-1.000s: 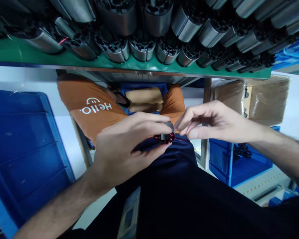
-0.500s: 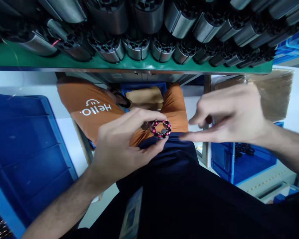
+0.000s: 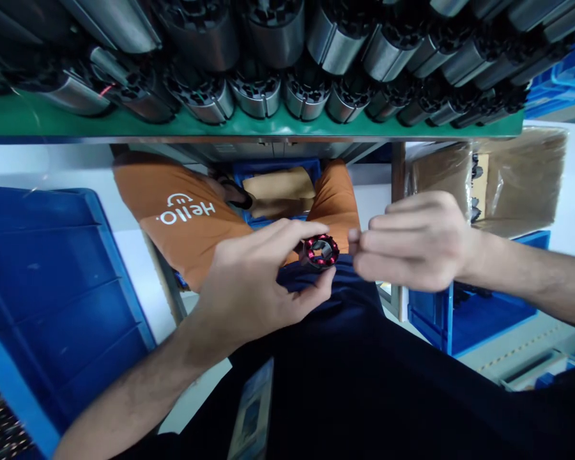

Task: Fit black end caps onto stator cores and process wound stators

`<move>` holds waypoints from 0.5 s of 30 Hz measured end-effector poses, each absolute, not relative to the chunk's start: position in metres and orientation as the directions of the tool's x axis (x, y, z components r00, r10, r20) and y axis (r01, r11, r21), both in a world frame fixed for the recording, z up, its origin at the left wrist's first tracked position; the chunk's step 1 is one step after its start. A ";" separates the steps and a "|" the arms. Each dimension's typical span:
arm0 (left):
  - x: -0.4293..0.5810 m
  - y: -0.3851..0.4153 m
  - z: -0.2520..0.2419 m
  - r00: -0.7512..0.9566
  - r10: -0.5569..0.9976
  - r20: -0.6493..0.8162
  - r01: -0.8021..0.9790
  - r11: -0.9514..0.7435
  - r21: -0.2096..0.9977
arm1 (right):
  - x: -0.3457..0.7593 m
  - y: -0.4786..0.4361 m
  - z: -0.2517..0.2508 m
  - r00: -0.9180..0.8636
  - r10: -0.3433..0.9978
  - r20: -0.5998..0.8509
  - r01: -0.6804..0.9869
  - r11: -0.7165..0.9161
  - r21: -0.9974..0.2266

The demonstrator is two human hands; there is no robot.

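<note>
My left hand (image 3: 259, 271) grips a small motor stator (image 3: 309, 255), a dark ring with red wire windings around an open centre. Thumb and fingertips clasp it from below and above, and its open end faces right. Just right of the ring is my right hand (image 3: 412, 246), its fingers curled together in a pinch and apart from the stator. Whatever lies between those fingertips, if anything, is hidden. Both hands hover above my lap, in front of the orange trousers (image 3: 172, 204) and dark top.
Rows of metal cylinders (image 3: 306, 99) with black slotted ends stand on the green bench (image 3: 211, 131). A large blue crate (image 3: 52, 287) is at left, and a blue bin (image 3: 489, 326) with dark parts at right. Behind the right hand sits an open cardboard box (image 3: 527, 179).
The stator in my left hand has shifted slightly right and turned. My right hand has closed from a spread thumb and finger into a pinch, moving a little left and nearer the stator.
</note>
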State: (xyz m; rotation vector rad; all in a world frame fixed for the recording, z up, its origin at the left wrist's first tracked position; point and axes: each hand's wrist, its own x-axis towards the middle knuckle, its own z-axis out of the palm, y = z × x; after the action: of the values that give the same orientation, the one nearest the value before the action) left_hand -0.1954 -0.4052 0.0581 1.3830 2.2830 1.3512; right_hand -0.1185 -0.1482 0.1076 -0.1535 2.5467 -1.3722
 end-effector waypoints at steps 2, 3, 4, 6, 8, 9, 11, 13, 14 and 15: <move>-0.194 -0.407 0.060 -0.611 0.759 0.225 0.515 0.165 0.841 | -0.120 -0.138 0.116 -0.956 -0.242 -0.165 -0.006 0.577 -0.816; -0.195 -0.409 0.061 -0.608 0.756 0.242 0.515 0.143 0.845 | -0.121 -0.132 0.119 -0.954 -0.241 -0.177 0.017 0.548 -0.836; -0.197 -0.411 0.060 -0.603 0.747 0.281 0.546 0.130 0.828 | -0.121 -0.126 0.121 -0.952 -0.223 -0.208 0.077 0.484 -0.872; -0.200 -0.415 0.059 -0.568 0.717 0.404 0.647 0.087 0.757 | -0.122 -0.120 0.120 -0.906 -0.220 -0.361 0.304 0.256 -0.918; -0.203 -0.418 0.056 -0.500 0.705 0.503 0.751 0.064 0.657 | -0.121 -0.122 0.114 -0.775 -0.326 -0.541 0.554 0.061 -0.830; -0.203 -0.419 0.054 -0.452 0.697 0.557 0.806 0.051 0.590 | -0.121 -0.126 0.110 -0.693 -0.396 -0.602 0.649 0.022 -0.761; -0.202 -0.418 0.052 -0.335 0.698 0.632 0.899 0.035 0.437 | -0.119 -0.136 0.104 -0.613 -0.467 -0.637 0.712 0.022 -0.702; -0.200 -0.415 0.052 -0.273 0.684 0.676 0.939 0.037 0.341 | -0.118 -0.145 0.103 -0.732 -0.372 -0.571 0.565 0.137 -0.814; -0.198 -0.413 0.053 -0.307 0.689 0.657 0.927 0.060 0.370 | -0.118 -0.149 0.104 -0.826 -0.274 -0.493 0.442 0.229 -0.867; -0.197 -0.411 0.054 -0.383 0.703 0.599 0.884 0.090 0.459 | -0.117 -0.151 0.107 -0.904 -0.186 -0.386 0.312 0.332 -0.890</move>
State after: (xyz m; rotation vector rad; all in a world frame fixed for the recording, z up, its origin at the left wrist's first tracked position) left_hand -0.1969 -0.4110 0.0540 1.8434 2.4737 1.3526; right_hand -0.1175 -0.1506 0.1070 0.1106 2.1817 -1.5983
